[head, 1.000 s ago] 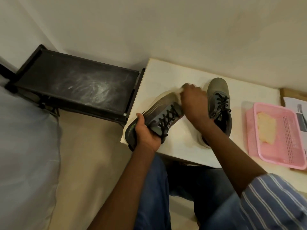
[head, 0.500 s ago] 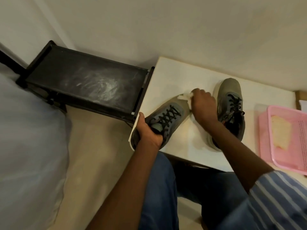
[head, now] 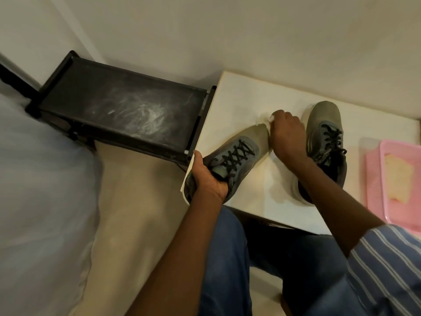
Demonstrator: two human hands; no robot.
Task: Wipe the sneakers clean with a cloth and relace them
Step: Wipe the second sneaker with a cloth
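Note:
Two grey-green sneakers with black laces lie on a white table. My left hand grips the heel of the left sneaker, which lies at the table's front left corner with its toe pointing away. My right hand holds a small white cloth against that sneaker's toe; most of the cloth is hidden under the fingers. The right sneaker stands laced on the table just right of my right hand, partly covered by my forearm.
A pink plastic basket holding a pale yellow cloth sits at the table's right. A dusty black low rack stands left of the table against the wall. A pale cushion fills the left. My knees are below the table edge.
My right hand with the cloth has shifted a little along the toe of the left sneaker. The left hand keeps its grip on the heel. The camera view has swung left.

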